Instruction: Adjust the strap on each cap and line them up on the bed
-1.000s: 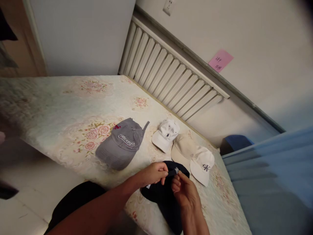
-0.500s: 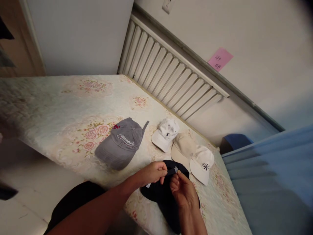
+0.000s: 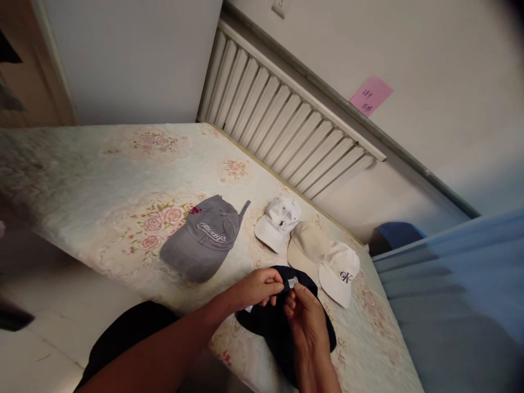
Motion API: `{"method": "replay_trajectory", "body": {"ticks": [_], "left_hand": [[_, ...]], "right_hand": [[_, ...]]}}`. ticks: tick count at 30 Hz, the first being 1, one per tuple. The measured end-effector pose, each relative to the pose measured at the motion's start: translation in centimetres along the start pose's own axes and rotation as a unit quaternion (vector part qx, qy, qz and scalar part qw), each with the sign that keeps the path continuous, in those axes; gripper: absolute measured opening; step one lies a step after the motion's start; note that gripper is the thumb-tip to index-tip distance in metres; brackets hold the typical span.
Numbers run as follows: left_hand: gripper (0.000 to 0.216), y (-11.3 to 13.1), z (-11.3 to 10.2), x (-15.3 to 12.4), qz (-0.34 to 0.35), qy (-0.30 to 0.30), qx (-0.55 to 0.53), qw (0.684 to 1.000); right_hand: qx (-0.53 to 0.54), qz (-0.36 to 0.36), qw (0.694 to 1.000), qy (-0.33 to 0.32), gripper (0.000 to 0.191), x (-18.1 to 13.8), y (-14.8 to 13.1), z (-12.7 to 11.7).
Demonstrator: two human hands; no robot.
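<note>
A black cap [image 3: 270, 322] lies upside down on the flowered bed cover, its back strap facing up between my hands. My left hand [image 3: 260, 287] pinches the strap from the left. With its fingers closed, my right hand [image 3: 305, 314] grips the strap's other end beside a shiny metal buckle [image 3: 292, 282]. The buckle shows in the gap between my fingertips. Left of my hands rests a grey cap [image 3: 208, 240] with white lettering, its strap sticking out loose. Beyond them sit a white cap [image 3: 282, 218], a beige cap [image 3: 307, 245] and another white cap [image 3: 341, 270] with dark letters.
The flowered bed cover [image 3: 196, 158] stretches back to a white radiator [image 3: 282, 114] along the wall. A blue curtain [image 3: 458, 295] hangs at the right, with a dark blue object [image 3: 395, 237] behind it. A pink note [image 3: 371, 95] is on the wall.
More of the metal buckle now shows between my fingertips. My left hand has shifted slightly right along the strap; my right hand has turned a little. The caps on the bed stay put.
</note>
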State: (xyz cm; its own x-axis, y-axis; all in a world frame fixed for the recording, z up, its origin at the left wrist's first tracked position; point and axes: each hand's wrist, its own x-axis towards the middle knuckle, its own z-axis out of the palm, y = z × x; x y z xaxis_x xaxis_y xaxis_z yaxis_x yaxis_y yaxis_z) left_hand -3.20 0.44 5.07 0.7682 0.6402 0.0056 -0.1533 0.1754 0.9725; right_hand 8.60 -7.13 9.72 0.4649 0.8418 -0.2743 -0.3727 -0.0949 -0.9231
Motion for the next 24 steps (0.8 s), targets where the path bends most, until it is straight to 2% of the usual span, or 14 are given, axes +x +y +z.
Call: {"method": "replay_trajectory", "body": {"ticks": [5, 13, 24], "left_hand": [[0.019, -0.51, 0.06, 0.35, -0.025, 0.035, 0.028, 0.999], [0.022, -0.1, 0.4, 0.18, -0.013, -0.016, -0.068, 0.997], [0.013, -0.33, 0.28, 0.14, -0.003, 0.018, -0.012, 1.0]], "right_hand": [[-0.006, -0.006, 1.0, -0.006, 0.028, -0.22, -0.13, 0.15], [-0.03, -0.013, 0.999, -0.017, 0.027, -0.29, -0.21, 0.19], [-0.057, -0.02, 0.998, -0.034, 0.028, -0.36, 0.06, -0.14]]}}
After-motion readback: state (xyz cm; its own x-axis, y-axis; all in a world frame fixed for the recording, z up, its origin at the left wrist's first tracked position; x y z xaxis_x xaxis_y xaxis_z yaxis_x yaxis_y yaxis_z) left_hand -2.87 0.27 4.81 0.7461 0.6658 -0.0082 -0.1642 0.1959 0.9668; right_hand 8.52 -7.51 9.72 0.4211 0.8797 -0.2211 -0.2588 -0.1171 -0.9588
